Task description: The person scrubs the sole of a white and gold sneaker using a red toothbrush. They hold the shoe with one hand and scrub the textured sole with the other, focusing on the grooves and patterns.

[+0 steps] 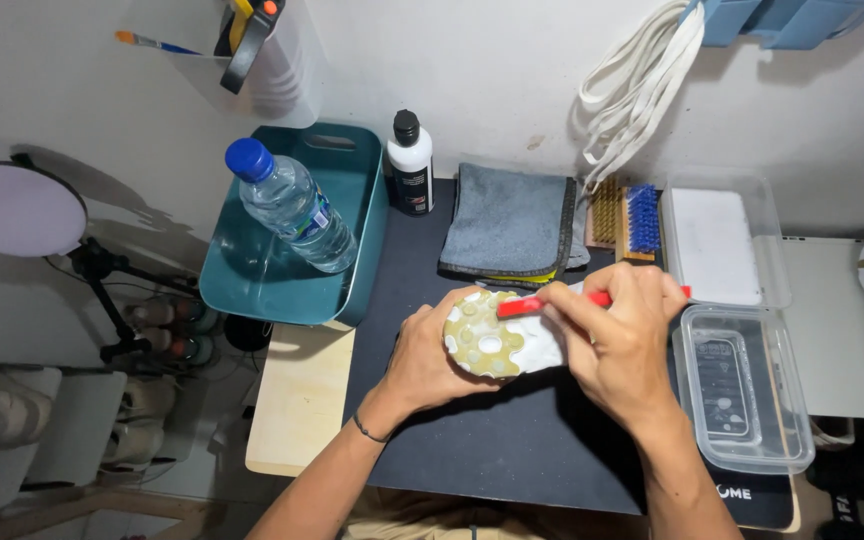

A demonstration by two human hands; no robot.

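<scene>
Resting shoe sole (492, 340) between left hand (422, 362) and right hand (617, 335)

White wall (512, 70), wooden table (297, 410)

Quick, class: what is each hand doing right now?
Left hand: closed around the white shoe, sole up.
Right hand: closed on the red-handled brush, tip on the sole.

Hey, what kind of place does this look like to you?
Probably a small home shoe-cleaning bench. The left hand holds a shoe sole-up while the right hand works a red-handled tool on it. Brushes, a folded grey cloth and white laces lie close by.
</scene>
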